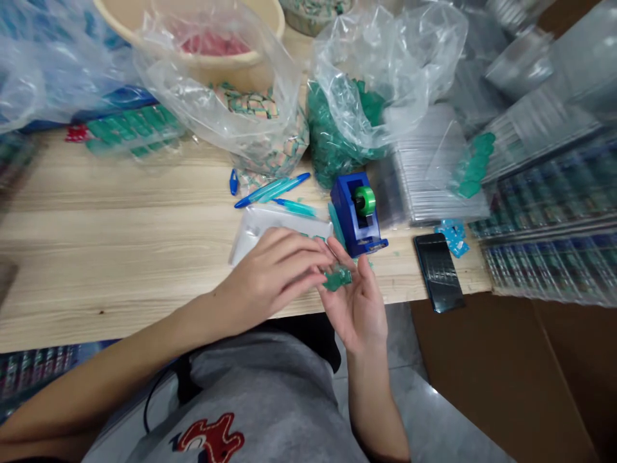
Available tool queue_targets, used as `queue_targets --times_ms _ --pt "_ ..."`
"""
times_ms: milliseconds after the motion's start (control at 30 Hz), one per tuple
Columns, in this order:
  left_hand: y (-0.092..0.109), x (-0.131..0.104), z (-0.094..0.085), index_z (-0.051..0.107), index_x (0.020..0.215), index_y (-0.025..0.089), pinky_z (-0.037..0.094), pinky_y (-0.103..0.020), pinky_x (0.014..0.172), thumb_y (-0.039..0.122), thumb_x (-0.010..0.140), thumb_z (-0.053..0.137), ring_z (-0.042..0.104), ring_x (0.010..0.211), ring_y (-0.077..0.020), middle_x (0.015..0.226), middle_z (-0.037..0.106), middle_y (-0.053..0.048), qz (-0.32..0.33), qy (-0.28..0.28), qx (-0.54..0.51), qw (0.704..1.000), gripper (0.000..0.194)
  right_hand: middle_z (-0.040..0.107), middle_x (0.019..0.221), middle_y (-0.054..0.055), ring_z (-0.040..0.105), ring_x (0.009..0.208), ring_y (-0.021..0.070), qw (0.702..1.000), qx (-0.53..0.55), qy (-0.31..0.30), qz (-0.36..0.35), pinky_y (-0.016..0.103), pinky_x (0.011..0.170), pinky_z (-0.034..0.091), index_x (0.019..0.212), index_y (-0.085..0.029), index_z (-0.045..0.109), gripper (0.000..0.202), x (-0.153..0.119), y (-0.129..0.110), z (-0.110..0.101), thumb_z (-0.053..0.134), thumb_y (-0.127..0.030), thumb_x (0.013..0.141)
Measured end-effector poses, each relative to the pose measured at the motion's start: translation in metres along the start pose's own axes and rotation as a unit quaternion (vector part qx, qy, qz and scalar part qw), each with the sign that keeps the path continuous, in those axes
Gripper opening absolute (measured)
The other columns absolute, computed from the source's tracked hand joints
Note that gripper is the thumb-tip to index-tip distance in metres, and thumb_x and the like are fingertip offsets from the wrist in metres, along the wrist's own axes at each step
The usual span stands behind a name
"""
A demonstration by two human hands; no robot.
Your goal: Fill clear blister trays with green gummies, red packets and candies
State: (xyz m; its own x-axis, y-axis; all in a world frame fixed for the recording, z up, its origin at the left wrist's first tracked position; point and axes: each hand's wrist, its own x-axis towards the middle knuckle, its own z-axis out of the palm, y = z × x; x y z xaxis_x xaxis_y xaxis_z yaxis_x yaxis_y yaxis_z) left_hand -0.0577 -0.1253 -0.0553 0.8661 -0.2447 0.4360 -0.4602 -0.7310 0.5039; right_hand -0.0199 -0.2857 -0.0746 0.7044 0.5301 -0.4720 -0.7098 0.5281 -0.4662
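Fingers (308,260) of the left hand (270,276) press together onto small green pieces (337,278) that lie in the cupped, half-open right hand (359,302), just off the edge of the wooden surface (120,244). Pinching one piece only, flat between the fingertips, would likely serve best. Beyond lie a clear plastic tray (270,225), a blue tape dispenser (357,215), pens (274,190) and a bag of green pieces (347,122).

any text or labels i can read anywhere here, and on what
No text can be read in this picture.
The grey shirt carries a red emblem, a shape rather than readable letters.
The blue tape dispenser shows no label.
The phone screen is dark.
Printing on the packets in the clear bag and on the stacked packs is too blurred to read.
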Motion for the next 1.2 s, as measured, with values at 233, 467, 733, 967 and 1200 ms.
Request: queue_targets --times_ms 233,467,733,967,1200 --pt "0.014 -0.002 0.015 0.056 0.109 0.016 0.046 -0.034 0.080 0.028 0.096 0.056 0.058 0.091 -0.0207 0.101 0.068 -0.007 -0.060 -0.026 -0.038 0.997 0.017 0.070 0.124 0.004 0.060 0.124 0.0227 0.999 -0.032 -0.020 -0.017 0.044 0.106 0.048 0.106 -0.028 0.073 0.040 -0.001 0.003 0.004 0.051 -0.058 0.091" --pt "0.008 -0.012 0.004 0.053 0.119 0.025 0.049 -0.027 0.082 0.018 0.093 0.060 0.061 0.097 -0.0151 0.105 0.062 -0.004 -0.160 0.031 -0.220 0.962 0.028 0.073 0.093 0.000 0.067 0.079 0.0123 0.983 -0.145 -0.004 -0.111 0.025 0.073 0.056 0.094 -0.031 0.077 0.017 -0.003 0.008 -0.003 0.074 -0.041 0.080" --pt "0.010 -0.023 0.001 0.056 0.096 0.020 0.046 -0.026 0.077 0.024 0.091 0.063 0.056 0.085 -0.0135 0.089 0.059 0.000 -0.219 -0.039 -0.215 0.951 0.009 0.068 0.083 -0.001 0.055 0.052 0.0063 0.937 -0.328 -0.038 -0.112 0.019 0.044 0.042 0.086 -0.024 0.075 0.009 -0.009 0.010 -0.010 0.075 -0.030 0.079" --pt "0.015 -0.030 0.000 0.049 0.078 0.019 0.044 -0.023 0.067 0.029 0.077 0.071 0.051 0.074 -0.0106 0.078 0.051 0.004 -0.392 -0.061 -0.417 0.818 0.024 0.060 0.063 -0.003 0.047 0.044 0.0060 0.928 -0.358 -0.061 -0.080 0.019 0.040 0.034 0.075 -0.020 0.066 0.021 -0.012 0.012 -0.011 0.076 -0.039 0.076" --pt "0.018 -0.019 -0.001 0.045 0.079 0.020 0.049 -0.024 0.067 0.039 0.075 0.077 0.055 0.069 -0.0103 0.074 0.055 0.003 -0.376 0.044 -0.525 0.762 0.037 0.069 0.084 -0.001 0.047 0.038 0.0023 0.933 -0.326 -0.042 -0.146 0.019 0.038 0.034 0.078 -0.021 0.063 0.017 -0.015 0.013 0.004 0.072 -0.035 0.081"
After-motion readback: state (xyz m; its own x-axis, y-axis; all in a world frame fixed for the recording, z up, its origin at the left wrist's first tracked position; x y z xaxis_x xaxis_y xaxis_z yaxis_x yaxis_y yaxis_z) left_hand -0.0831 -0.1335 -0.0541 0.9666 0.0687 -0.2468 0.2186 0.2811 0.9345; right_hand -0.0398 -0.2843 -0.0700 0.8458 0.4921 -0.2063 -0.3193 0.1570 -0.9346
